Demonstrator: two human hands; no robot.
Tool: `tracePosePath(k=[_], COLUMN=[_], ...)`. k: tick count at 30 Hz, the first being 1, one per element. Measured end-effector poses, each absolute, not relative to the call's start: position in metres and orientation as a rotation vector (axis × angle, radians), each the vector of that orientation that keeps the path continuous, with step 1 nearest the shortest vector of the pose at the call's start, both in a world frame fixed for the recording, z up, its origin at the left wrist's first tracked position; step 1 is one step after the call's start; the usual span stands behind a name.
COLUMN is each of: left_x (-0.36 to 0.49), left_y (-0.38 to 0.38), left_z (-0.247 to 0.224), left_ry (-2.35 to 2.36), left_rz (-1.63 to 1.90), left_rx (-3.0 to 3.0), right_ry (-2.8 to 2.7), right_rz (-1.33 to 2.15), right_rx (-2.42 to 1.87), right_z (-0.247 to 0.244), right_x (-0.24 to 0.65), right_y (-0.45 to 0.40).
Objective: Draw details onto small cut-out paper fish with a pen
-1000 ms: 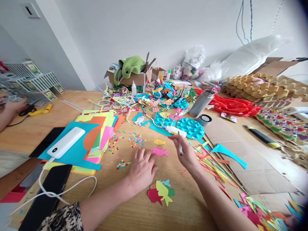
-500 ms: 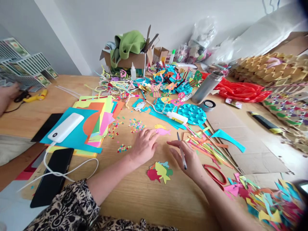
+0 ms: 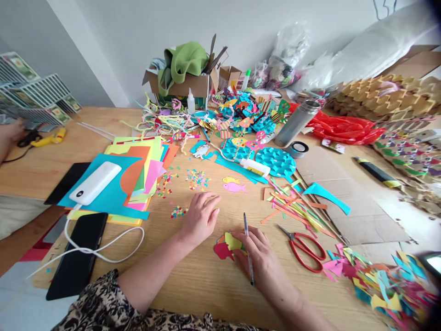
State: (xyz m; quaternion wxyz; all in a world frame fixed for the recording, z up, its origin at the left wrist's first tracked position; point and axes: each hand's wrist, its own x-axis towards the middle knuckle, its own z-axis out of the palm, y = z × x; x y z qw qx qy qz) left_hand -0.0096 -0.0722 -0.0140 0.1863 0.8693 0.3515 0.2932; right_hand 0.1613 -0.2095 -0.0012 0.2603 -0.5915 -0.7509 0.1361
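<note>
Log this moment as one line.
left hand: open, near confetti | right hand: holds pen, touching fish pile | scissors: right of right hand | pink fish: unheld

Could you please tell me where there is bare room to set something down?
Bare wood lies between the pink fish and the right hand, and from the fish pile down to the patterned clothing. The cardboard is bare between the blue strip and cutter. Crowded: behind the blue discs, and at the scrap heap.

Left hand [image 3: 200,217] loosely spread, right hand [image 3: 261,257] curled inward
</note>
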Motion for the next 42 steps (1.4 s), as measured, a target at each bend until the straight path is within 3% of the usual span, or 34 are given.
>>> tracePosePath(k=[12,23,31,36,42], left_x=[-0.010,-0.011,-0.011,-0.010,-0.011], left_y=[-0.071,-0.069,-0.066,-0.066,-0.068], left_z=[-0.023,-0.024,-0.026,-0.026,-0.021], left_ry=[0.901,0.869,0.856,0.872,0.870], left_rz=[0.853,0.857,0.862,0.877,0.861], left_rx=[2.423,2.405,2.416,2.437,2.511], right_ry=[-1.860,-1.717,-1.386,-1.623,-1.853], right_rz=[0.293,0.431,0.716,0.729,0.471], right_rx=[-1.587,-1.576,-1.617,-1.526,-1.480], right_z=[-0.015,0.001,0.006,0.005,0.006], right_x=[0.157,0.172,0.195,0.209,0.211], right_y=[-0.214,-0.210,-0.179,-0.129,-0.088])
